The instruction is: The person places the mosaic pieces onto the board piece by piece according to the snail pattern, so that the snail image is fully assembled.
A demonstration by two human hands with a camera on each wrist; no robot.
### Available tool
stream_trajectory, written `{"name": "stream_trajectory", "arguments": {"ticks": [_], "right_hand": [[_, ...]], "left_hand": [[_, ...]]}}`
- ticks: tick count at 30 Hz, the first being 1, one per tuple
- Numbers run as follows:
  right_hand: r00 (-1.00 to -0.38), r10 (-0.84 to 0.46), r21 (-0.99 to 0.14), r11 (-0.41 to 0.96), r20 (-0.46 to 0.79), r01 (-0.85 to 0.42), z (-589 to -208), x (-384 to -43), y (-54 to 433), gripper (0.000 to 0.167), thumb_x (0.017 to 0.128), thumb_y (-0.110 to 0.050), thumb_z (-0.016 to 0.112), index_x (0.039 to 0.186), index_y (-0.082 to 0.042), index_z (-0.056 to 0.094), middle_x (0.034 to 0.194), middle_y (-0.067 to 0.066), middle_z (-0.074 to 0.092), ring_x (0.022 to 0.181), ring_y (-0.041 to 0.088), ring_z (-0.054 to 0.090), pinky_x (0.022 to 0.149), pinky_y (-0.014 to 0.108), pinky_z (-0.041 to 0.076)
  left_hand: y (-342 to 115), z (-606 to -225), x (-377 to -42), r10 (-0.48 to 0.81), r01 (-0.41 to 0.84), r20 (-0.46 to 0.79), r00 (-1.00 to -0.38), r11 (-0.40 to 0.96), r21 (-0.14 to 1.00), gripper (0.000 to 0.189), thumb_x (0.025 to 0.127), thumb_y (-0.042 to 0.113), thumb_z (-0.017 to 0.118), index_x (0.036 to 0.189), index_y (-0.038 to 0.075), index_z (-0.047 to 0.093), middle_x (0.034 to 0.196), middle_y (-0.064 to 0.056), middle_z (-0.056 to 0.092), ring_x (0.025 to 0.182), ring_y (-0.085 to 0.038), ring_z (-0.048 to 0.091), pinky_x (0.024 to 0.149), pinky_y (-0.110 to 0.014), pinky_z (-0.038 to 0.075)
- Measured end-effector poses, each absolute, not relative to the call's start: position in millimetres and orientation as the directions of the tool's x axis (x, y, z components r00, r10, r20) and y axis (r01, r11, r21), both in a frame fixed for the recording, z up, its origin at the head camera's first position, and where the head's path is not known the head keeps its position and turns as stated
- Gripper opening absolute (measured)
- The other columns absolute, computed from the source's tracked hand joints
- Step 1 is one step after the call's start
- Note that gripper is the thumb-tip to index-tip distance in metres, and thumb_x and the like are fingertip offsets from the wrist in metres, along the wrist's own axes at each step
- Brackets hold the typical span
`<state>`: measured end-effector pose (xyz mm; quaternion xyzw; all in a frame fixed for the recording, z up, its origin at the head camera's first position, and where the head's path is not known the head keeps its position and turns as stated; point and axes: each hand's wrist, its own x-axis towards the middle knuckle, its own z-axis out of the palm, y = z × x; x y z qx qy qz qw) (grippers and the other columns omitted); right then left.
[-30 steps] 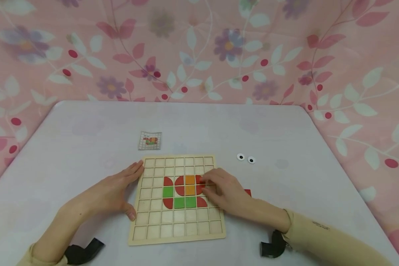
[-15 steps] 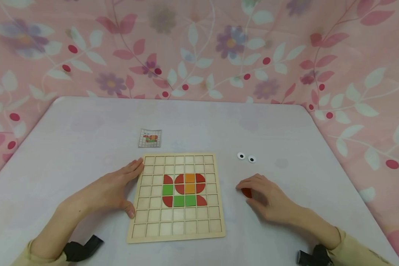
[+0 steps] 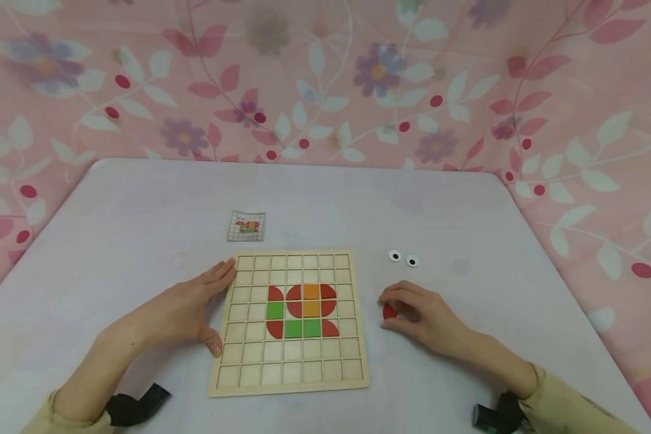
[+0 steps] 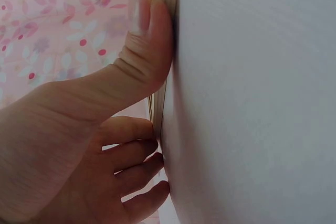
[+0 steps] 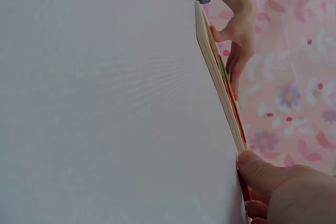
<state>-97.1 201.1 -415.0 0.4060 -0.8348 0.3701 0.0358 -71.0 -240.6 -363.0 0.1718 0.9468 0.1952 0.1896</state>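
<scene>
A wooden grid board (image 3: 287,361) lies on the table, with red rounded, green square and orange square tiles set in its middle cells. My left hand (image 3: 190,307) rests along the board's left edge, fingers extended and thumb lower down; in the left wrist view the thumb (image 4: 149,45) touches the board's side. Just right of the board, my right hand (image 3: 428,316) pinches a red rounded tile (image 3: 389,311) between thumb and fingers. Part of that tile is hidden by the fingers; the right wrist view shows its red edge (image 5: 244,187) beside the thumb.
A small picture card (image 3: 246,226) with a coloured grid pattern lies behind the board. Two white eye discs, one of them the left eye disc (image 3: 394,256), lie beyond my right hand. A floral pink cloth (image 3: 325,78) hangs behind the table.
My right hand has left the board's red tiles, moved right to the red tile on the table, and shifted slightly left with it. My left hand has stayed at the board's edge.
</scene>
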Motion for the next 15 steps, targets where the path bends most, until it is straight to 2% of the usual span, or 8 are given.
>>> {"name": "stream_trajectory", "arguments": {"ticks": [5, 15], "right_hand": [[-0.658, -0.66, -0.607, 0.368, 0.363, -0.704, -417.4, -98.4, 198.0, 0.031, 0.081, -0.009, 0.082, 0.109, -0.014, 0.07, 0.106, -0.005, 0.066, 0.083, 0.004, 0.056, 0.069, 0.016, 0.047], [-0.677, -0.651, -0.589, 0.413, 0.341, -0.694, -414.4, -100.2, 194.8, 0.033, 0.083, -0.006, 0.08, 0.113, -0.014, 0.068, 0.101, -0.008, 0.067, 0.083, 0.001, 0.057, 0.071, 0.017, 0.05]], "left_hand": [[-240.5, -363.6, -70.6, 0.41, 0.267, -0.279, -0.868, 0.861, 0.433, 0.14, 0.045, 0.067, 0.086, 0.155, 0.0, 0.03, 0.167, -0.016, 0.017, 0.151, -0.042, 0.02, 0.111, -0.059, 0.036], [-240.9, -363.4, -70.2, 0.406, 0.258, -0.285, -0.868, 0.86, 0.441, 0.14, 0.045, 0.065, 0.087, 0.155, 0.0, 0.03, 0.167, -0.015, 0.017, 0.151, -0.041, 0.02, 0.111, -0.059, 0.035]]}}
